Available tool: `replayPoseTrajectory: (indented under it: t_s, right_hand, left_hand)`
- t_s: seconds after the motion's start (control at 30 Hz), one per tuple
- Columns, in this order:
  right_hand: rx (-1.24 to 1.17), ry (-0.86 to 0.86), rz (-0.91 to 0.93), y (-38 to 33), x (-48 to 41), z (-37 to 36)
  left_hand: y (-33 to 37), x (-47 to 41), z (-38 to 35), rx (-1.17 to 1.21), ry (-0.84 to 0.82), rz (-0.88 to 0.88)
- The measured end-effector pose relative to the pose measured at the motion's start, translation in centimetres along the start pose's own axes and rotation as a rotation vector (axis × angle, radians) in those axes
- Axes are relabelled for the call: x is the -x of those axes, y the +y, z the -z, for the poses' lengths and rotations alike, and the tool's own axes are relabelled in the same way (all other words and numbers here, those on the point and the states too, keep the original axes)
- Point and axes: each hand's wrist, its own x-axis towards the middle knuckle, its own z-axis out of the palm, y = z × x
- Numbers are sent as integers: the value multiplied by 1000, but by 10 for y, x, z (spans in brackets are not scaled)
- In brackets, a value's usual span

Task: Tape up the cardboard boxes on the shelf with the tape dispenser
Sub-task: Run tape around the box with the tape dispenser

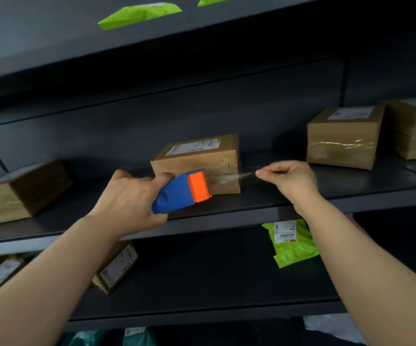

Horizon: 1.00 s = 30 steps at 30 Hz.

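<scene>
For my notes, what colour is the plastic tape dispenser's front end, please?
Orange front end, best in the head view.

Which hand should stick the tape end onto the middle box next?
Probably right. The right hand pinches the tape end just right of the middle box. The left hand is occupied gripping the tape dispenser.

dispenser (pixel 184 191) before middle box (pixel 197 161), on shelf (pixel 326 188)
</scene>
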Motion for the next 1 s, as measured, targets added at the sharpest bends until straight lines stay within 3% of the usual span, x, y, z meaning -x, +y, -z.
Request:
replayPoseTrajectory:
  t_s: [0.37, 1.0]
  right_hand:
    - [26, -91, -117, 0, -11, -6]
    - [-37, -143, -128, -3, -14, -5]
  left_hand:
    - [-3, 0, 0, -3, -1, 8]
    - [-2, -1, -2, -38, 10, -4]
